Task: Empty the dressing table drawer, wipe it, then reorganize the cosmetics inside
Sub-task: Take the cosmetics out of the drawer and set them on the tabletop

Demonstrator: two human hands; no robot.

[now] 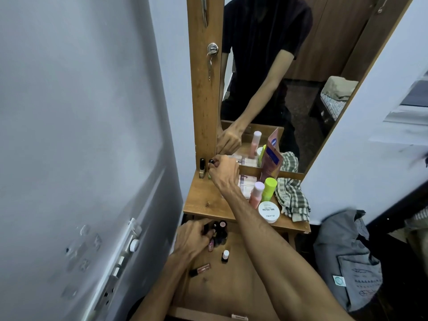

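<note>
On top, 2 nail polish bottles [202, 167]; 1 white jar [268, 212]

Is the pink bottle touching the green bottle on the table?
Touching, it seems. The head view shows the pink bottle leaning right against the green bottle on the table, with no gap visible between them.

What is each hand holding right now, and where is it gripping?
The right hand pinches a small dark-capped bottle by its cap on the tabletop. The left hand grips dark bottles in the drawer.
</note>
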